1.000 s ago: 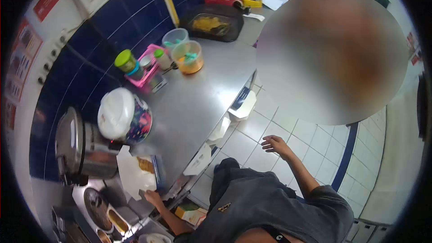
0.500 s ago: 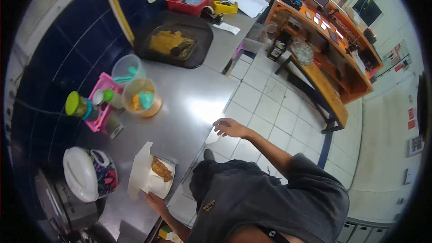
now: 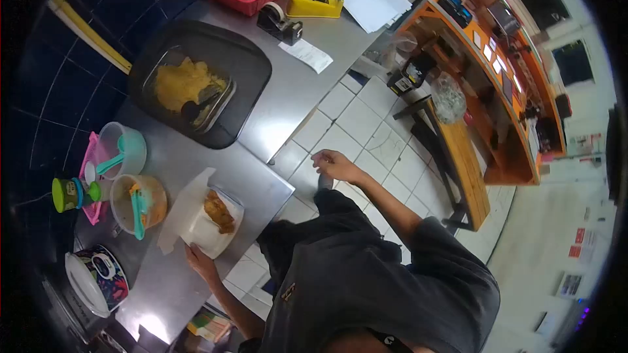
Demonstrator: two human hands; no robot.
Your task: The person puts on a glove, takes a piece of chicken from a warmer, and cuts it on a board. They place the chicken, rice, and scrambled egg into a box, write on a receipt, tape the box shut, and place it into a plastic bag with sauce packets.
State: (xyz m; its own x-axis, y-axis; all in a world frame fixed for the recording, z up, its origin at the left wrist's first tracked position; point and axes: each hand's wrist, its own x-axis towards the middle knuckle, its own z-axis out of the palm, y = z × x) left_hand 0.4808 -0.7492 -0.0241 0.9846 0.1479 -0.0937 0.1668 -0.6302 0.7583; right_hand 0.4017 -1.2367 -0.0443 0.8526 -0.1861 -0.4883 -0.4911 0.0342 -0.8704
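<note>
My left hand (image 3: 201,263) grips the near edge of an open white takeaway box (image 3: 204,230) on the steel counter. A piece of browned, fried-looking food (image 3: 219,212) lies inside, and the lid stands raised on the left. My right hand (image 3: 333,165) hangs in the air beyond the counter's edge, over the tiled floor, with loosely bent fingers and nothing visible in them. Left of the box stands a clear tub (image 3: 152,204) with orange contents and a turquoise utensil. Behind it is another tub (image 3: 131,150) with a turquoise spoon.
A black tray (image 3: 248,65) holds a dish of yellowish coating. Farther back are a red basket (image 3: 245,1), a tape dispenser (image 3: 278,25) and papers (image 3: 366,0). Green-lidded jars (image 3: 65,195) and a patterned container (image 3: 108,278) stand left. A wooden bench (image 3: 461,163) is on the right.
The view has shifted, bringing the black tray and baskets nearer. My right hand's fingers look somewhat more bent. My left hand keeps its place at the box.
</note>
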